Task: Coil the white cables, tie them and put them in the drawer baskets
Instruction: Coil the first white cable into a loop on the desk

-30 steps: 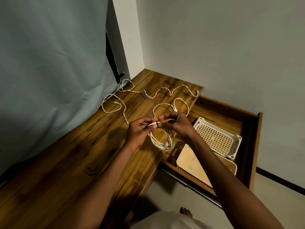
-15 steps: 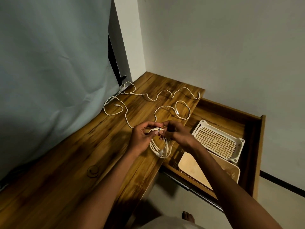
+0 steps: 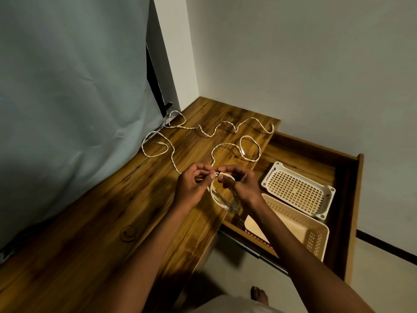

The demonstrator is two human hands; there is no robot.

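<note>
- Nearest the camera, both forearms reach toward 12 o'clock and meet over the front edge of the wooden table (image 3: pixel 90 222), above the seam between table and open drawer (image 3: pixel 347 199).
- The left hand (image 3: pixel 191 186) has its fingers curled, thumb and forefinger pinching at the top of the coiled cable (image 3: pixel 222 195); the right hand (image 3: pixel 239 184) mirrors it from the 3 o'clock side, fingertips pinching the same spot.
- Between the two pinches sits a small dark tie (image 3: pixel 218 175); whether it is already closed is too small to tell. My judgement is that the tying step is in hand.
- The coil hangs from the fingers toward 6 o'clock, its long axis running roughly 12 to 6, its lower loops blurred at the table edge.
- The relation the coming move turns on: the baskets lie at 3 to 4 o'clock of the coil, on the right hand's side, so that hand is the nearer one to carry the bundle over.
- The beige basket (image 3: pixel 300 227) is just beside the right wrist; the white basket (image 3: pixel 297 188) sits beyond it, touching or nearly touching it. No cable shows in either.
- Farther out, toward 11 and 12 o'clock, loose white cable (image 3: pixel 203 132) winds uncoiled across the tabletop, one strand leading back to the hands.
- A grey curtain (image 3: pixel 67 86) hangs at 10 o'clock.
</note>
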